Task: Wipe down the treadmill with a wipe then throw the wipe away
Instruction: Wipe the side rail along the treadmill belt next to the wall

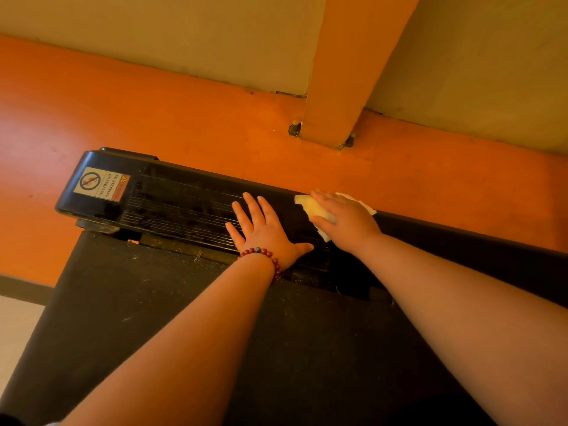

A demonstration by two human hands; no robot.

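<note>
The black treadmill (172, 207) lies across the view, its ribbed side rail running from the left end cap toward the right, with the dark belt (215, 318) below it. A white wipe (313, 207) lies on the rail under my right hand (344, 219), which presses it flat with straight fingers. My left hand (261, 229), wearing a red bead bracelet, rests flat with spread fingers on the rail just left of the wipe.
A warning sticker (101, 184) sits on the rail's left end cap. Orange floor (153, 118) runs beyond the treadmill up to a beige wall. An orange post (347, 87) bolted to the floor stands just behind the rail.
</note>
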